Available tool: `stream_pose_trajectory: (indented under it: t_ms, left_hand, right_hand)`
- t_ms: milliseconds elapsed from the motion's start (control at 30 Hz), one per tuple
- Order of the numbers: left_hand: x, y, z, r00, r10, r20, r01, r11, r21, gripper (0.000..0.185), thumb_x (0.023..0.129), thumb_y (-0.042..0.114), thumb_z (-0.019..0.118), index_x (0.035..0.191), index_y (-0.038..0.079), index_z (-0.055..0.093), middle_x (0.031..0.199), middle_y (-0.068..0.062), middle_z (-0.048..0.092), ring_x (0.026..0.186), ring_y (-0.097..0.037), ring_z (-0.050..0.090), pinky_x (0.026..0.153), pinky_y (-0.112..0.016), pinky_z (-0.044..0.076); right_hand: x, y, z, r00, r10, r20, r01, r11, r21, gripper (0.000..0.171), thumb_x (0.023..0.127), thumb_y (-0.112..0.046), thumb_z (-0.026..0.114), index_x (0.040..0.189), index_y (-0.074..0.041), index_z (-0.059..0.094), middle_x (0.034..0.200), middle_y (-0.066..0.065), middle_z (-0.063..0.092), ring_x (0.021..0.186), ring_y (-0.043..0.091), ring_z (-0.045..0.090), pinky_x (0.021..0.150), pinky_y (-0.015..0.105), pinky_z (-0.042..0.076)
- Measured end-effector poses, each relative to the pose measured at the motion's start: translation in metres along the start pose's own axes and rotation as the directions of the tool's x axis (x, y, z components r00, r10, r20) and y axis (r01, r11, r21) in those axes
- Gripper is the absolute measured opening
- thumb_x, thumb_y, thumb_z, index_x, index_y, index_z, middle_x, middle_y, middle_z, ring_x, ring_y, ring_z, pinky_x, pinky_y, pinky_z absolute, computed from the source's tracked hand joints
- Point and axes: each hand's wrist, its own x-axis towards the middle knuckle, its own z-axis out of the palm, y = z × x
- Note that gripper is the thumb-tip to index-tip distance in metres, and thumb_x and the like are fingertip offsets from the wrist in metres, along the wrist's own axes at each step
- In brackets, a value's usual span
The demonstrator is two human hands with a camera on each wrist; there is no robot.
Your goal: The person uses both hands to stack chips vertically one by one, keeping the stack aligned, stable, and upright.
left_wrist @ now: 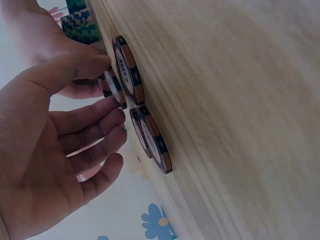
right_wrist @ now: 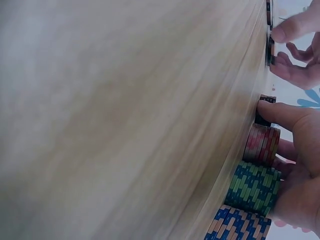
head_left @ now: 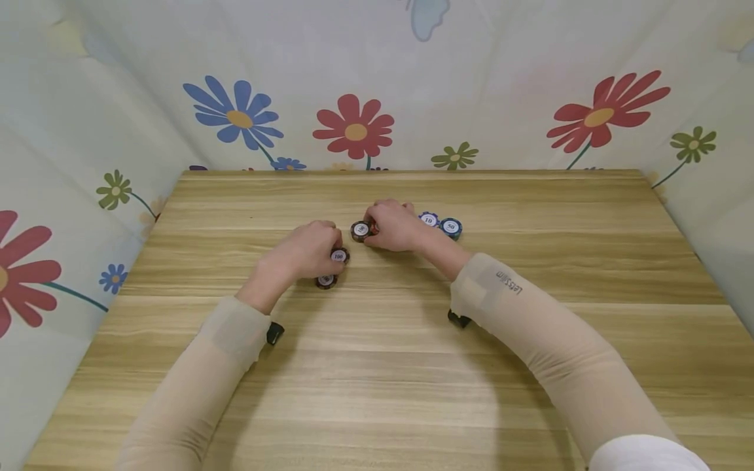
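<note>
In the head view my left hand [head_left: 306, 250] pinches a black poker chip [head_left: 339, 256] marked 100 between thumb and forefinger. The left wrist view shows this chip [left_wrist: 115, 89] tilted, its other fingers loosely curved. Beneath that hand more black-and-brown chips lie on the table, one chip [left_wrist: 130, 70] alone and an overlapping pair [left_wrist: 151, 140]. Farther back, my right hand [head_left: 393, 226] has its thumb and fingers about a short stack of black chips [head_left: 360, 229]. A red chip stack [right_wrist: 262, 145] stands beside it, partly covered by the fingers.
Right of the right hand stand a blue chip stack [head_left: 429, 219] marked 10 and a green chip stack [head_left: 451, 227] marked 50. The wood-grain table [head_left: 377, 392] ends at a flowered curtain [head_left: 501, 78] behind. Small black devices [head_left: 274, 333] sit under both wrists.
</note>
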Motion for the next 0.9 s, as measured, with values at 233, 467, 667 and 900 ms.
stream_pose_trajectory:
  t_ms: [233,467,667,900]
  left_hand:
    - [0.009,-0.003,-0.003,0.997,-0.011,-0.074,0.006,0.998,-0.067,0.021,0.087,0.024,0.072,0.091,0.005,0.067,0.088,-0.007,0.063,0.074,-0.022,0.057,0.068,-0.037,0.047]
    - [0.021,-0.002,-0.009,0.992,-0.018,-0.126,0.01,0.998,-0.058,0.019,0.084,0.02,0.072,0.093,0.004,0.067,0.088,-0.008,0.065,0.079,-0.024,0.059,0.074,-0.038,0.049]
    - [0.031,-0.001,-0.011,0.991,-0.032,-0.133,0.019,0.995,-0.098,0.028,0.086,0.022,0.076,0.104,0.002,0.071,0.095,-0.009,0.068,0.084,-0.025,0.061,0.079,-0.039,0.051]
    - [0.039,0.001,-0.01,0.992,-0.047,-0.118,0.031,0.99,-0.141,0.028,0.088,0.02,0.076,0.108,0.0,0.072,0.097,-0.01,0.069,0.086,-0.025,0.06,0.08,-0.038,0.05]
  right_hand:
    - [0.001,0.0,-0.001,1.0,-0.013,0.001,0.013,1.0,-0.009,0.035,0.092,-0.032,0.077,0.118,-0.009,0.07,0.109,0.005,0.062,0.108,0.026,0.056,0.096,0.059,0.035]
    - [0.002,0.0,-0.001,1.0,-0.021,-0.01,0.02,0.999,-0.029,0.033,0.091,-0.032,0.078,0.114,-0.01,0.071,0.104,0.005,0.061,0.103,0.025,0.055,0.095,0.06,0.036]
    - [0.002,-0.001,-0.002,1.0,-0.021,-0.002,0.021,0.999,-0.041,0.032,0.091,-0.031,0.078,0.114,-0.01,0.07,0.105,0.005,0.061,0.103,0.026,0.056,0.094,0.06,0.035]
    - [0.001,-0.001,-0.002,1.0,-0.024,0.0,0.024,0.999,-0.034,0.033,0.091,-0.031,0.078,0.115,-0.01,0.07,0.105,0.005,0.061,0.104,0.026,0.056,0.095,0.06,0.035]
